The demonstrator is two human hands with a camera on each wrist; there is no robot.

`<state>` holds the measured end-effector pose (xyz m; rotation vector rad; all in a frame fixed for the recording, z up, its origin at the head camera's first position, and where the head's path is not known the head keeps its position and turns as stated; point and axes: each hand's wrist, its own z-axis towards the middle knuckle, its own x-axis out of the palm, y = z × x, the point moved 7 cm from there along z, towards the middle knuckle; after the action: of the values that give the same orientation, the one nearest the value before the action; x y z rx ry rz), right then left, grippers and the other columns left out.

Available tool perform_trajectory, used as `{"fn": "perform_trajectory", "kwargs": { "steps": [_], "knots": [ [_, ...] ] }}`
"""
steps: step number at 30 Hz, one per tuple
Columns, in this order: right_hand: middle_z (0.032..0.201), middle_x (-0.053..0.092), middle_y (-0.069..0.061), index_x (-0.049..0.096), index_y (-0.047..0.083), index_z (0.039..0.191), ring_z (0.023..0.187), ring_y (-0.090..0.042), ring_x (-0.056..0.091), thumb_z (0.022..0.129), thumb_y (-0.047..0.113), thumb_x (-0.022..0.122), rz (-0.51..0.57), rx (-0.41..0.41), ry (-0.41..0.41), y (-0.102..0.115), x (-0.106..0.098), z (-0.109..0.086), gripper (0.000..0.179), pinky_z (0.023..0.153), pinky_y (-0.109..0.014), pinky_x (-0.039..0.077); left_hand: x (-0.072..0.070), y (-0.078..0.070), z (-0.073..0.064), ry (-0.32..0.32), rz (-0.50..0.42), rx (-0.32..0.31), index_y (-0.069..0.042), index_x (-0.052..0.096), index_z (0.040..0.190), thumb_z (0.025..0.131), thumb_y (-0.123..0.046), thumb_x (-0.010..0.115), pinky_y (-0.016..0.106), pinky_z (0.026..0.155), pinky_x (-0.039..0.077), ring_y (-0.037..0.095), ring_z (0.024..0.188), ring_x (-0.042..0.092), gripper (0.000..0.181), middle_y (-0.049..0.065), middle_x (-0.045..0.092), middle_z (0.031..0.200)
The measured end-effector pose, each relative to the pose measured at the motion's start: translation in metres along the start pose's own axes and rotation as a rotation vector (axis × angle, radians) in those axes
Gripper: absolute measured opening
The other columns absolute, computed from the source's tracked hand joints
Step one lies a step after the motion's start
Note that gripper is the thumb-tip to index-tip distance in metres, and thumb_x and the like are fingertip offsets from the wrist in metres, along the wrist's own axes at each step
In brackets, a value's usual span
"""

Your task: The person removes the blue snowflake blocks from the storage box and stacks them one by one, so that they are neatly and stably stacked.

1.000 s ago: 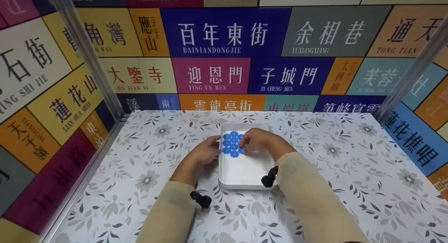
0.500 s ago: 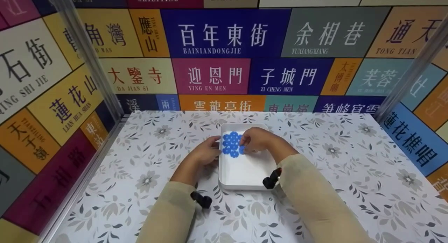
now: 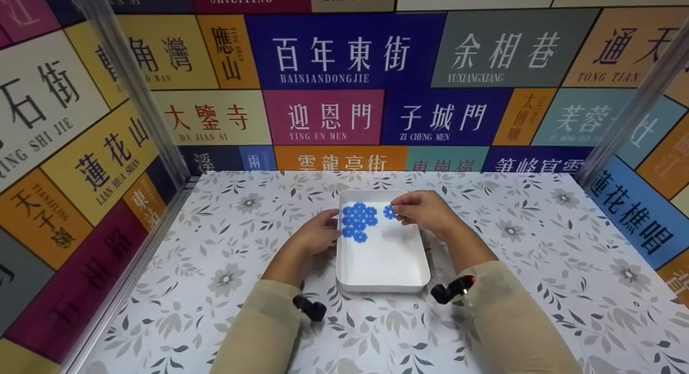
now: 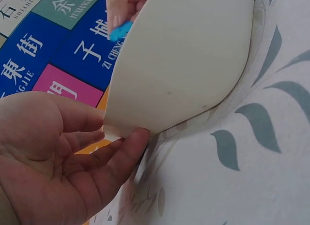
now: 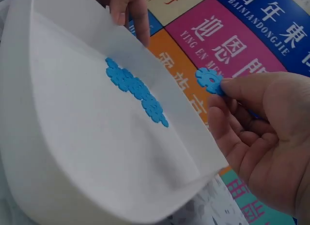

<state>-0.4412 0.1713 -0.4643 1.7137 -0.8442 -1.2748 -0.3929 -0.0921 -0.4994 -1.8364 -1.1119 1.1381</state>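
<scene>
One blue, plastic-looking, flower-shaped disc is being pinched by the right hand above the white rectangular tray, apparently in transfer, next needing controlled placement, the loosely curved left hand touching the tray's side.

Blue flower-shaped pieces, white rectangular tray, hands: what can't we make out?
Left wrist: blue flower-shaped pieces inside tray, hidden by its wall.
Head: whether pieces interlock, too small.
Right wrist: most of left hand, past top edge.
Left wrist: most of right hand, past top edge, behind tray.
</scene>
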Motion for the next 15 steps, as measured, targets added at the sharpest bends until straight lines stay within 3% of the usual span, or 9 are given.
{"fn": "perform_trajectory", "kwargs": {
  "steps": [5,12,15],
  "knots": [
    [0.121,0.077,-0.007,0.075,0.011,0.127,0.103,-0.02,0.074,0.104,0.025,0.072,0.103,0.078,-0.106,-0.021,-0.025,-0.01,0.028,0.093,-0.032,0.063,-0.001,0.002,-0.002,-0.012,-0.037,-0.047,-0.031,0.041,0.165,0.105,-0.016,0.06,0.048,0.117,0.048,0.028,0.147,0.052,0.065,0.004,0.049,0.166],
    [0.118,0.073,-0.002,0.069,0.005,0.138,0.102,-0.015,0.072,0.105,0.026,0.071,0.2,0.062,-0.189,-0.052,-0.058,-0.022,0.04,0.095,-0.032,0.063,0.0,-0.002,-0.002,-0.015,-0.012,0.03,-0.023,0.04,0.166,0.105,-0.015,0.061,0.05,0.122,0.044,0.03,0.151,0.05,0.065,0.009,0.049,0.167],
    [0.114,0.074,0.0,0.068,0.004,0.14,0.1,-0.013,0.072,0.105,0.023,0.071,0.238,0.065,-0.23,-0.069,-0.067,-0.023,0.041,0.092,-0.028,0.063,0.001,-0.002,-0.002,-0.017,-0.025,0.035,-0.023,0.04,0.166,0.104,-0.014,0.062,0.05,0.123,0.043,0.03,0.15,0.051,0.067,0.009,0.05,0.166]
  ]
}}
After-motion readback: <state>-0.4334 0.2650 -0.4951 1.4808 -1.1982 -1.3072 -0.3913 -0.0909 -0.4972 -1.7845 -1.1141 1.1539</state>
